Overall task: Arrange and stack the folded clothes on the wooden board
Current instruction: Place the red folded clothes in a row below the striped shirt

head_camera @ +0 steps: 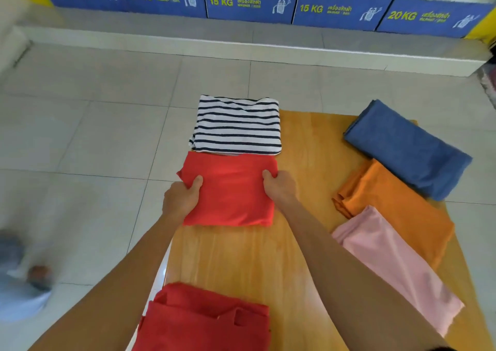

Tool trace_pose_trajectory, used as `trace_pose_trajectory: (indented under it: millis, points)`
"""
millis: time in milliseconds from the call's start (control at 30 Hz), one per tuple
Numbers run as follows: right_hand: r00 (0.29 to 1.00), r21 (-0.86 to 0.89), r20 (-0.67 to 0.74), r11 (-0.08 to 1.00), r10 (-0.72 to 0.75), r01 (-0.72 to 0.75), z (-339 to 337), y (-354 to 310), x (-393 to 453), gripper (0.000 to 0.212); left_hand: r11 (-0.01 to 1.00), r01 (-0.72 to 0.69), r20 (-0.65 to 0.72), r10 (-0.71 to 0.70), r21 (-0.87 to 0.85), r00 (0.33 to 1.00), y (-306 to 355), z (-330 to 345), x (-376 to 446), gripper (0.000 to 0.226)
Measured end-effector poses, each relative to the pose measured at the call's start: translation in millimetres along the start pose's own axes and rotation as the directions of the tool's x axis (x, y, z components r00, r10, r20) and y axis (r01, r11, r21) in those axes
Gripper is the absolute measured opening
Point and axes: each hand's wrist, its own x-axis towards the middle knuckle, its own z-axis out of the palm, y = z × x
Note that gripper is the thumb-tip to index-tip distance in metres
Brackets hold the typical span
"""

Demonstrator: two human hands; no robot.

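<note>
Red folded shirt (230, 189) is gripped at both side edges, so the job looks to be somewhere in the middle, not close to finished. Going left to right: the left hand (182, 197) is clamped on the shirt's left edge, thumb on top and the other fingers tucked underneath, and the right hand (280, 187) is clenched on the right edge the same way. Whether the shirt is resting flat or lifted a touch can't be told from this angle. It sits on the left part of the wooden board (303, 178), its far edge touching or just overlapping the striped shirt (237, 125), which hangs a bit past the board's far edge.

Nothing is really stacked yet, as far as can be seen. A second red piece (204, 321) is lying at the near edge, well apart from the first. Over on the right, an orange cloth (397, 208) is overlapped by a pink cloth (394, 259) and by a blue cloth (408, 149), fanned out rather than piled.

The held shirt is roughly square, maybe slightly longer running away from the person, edges lined up with the board. Next it'd probably be set onto the striped one, but that's only a guess.
</note>
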Motion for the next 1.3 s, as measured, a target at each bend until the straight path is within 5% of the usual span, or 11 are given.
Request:
trace_pose_trajectory:
  millis: [267, 400, 567, 733, 900, 1100, 1300]
  points:
    - [1.000, 0.039, -0.011, 0.999, -0.007, 0.007, -2.3, 9.9, -4.2, 0.031, 0.998, 0.010, -0.054, -0.007, 0.063, 0.999, -6.6, -2.6, -7.9, 0.063]
    - [0.983, 0.009, -0.136, 0.992, -0.120, 0.123, -14.9, 29.7, -40.2, 0.033, 0.999, -0.042, -0.134, 0.041, -0.007, 0.990, -31.9, -14.5, -54.3, 0.069]
    - [0.970, -0.063, -0.141, 0.979, -0.199, 0.191, -28.9, 89.2, -123.5, 0.024, 0.996, -0.092, -0.034, 0.093, 0.015, 0.995, -96.3, -24.4, -122.2, 0.065]
    - [0.991, -0.068, -0.085, 0.993, -0.105, 0.100, -22.0, 153.5, -216.0, 0.028, 0.999, 0.027, -0.028, -0.026, 0.043, 0.999, -167.3, -33.4, -177.0, 0.078]
    - [0.982, -0.168, 0.139, 0.980, 0.127, -0.103, -13.5, 190.3, -281.1, 0.047, 0.991, 0.106, 0.038, -0.109, 0.077, 0.993, -201.8, -27.8, -220.2, 0.089]
    - [0.975, 0.051, 0.156, 0.984, 0.161, -0.170, 15.0, 179.7, -290.6, 0.055, 0.964, 0.228, 0.136, -0.209, -0.138, 0.968, -197.0, -25.5, -232.2, 0.076]
    - [0.983, 0.245, 0.183, 0.969, -0.030, -0.016, 17.1, 147.3, -283.5, 0.014, 0.915, 0.227, 0.287, -0.130, -0.335, 0.949, -179.6, -40.4, -228.8, 0.059]
